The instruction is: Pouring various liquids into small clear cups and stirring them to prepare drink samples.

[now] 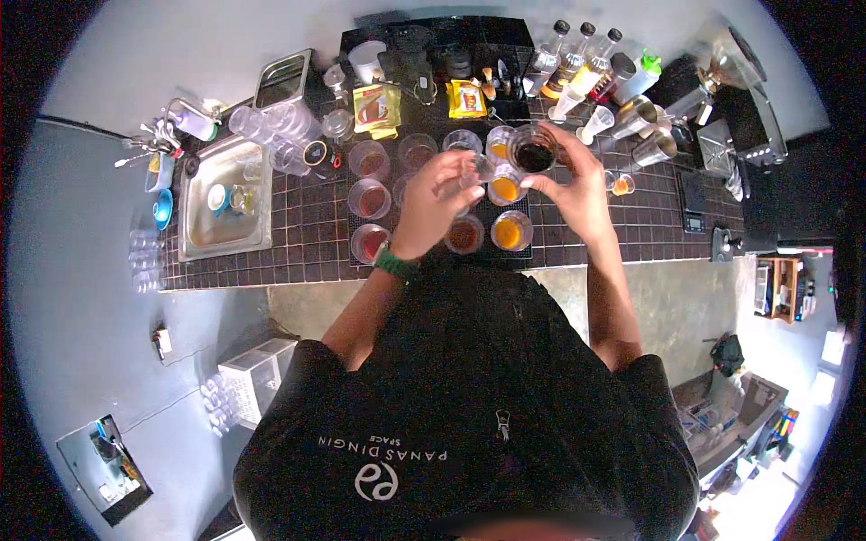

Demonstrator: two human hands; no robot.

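Note:
Raised over rows of clear cups, my right hand [575,182] grips a clear cup [533,149] with dark liquid in it. To its left my left hand [436,203] holds a small clear vessel [477,170], partly hidden by the fingers. Beneath and beside the hands, cups stand on a black bar mat [433,260]. Those at the right hold orange liquid, such as the front cup [511,230]. Cups at the left hold reddish-brown contents, among them one cup [369,199]. Near my left wrist is another cup with brown contents [463,234].
A steel sink [264,233] lies left, with stacked clear cups [284,128] at its rim. Yellow packets [467,99], syrup bottles [575,64] and steel shakers [655,147] stand at the back. Farther right are a small glass with orange liquid [622,184] and a scale [693,220].

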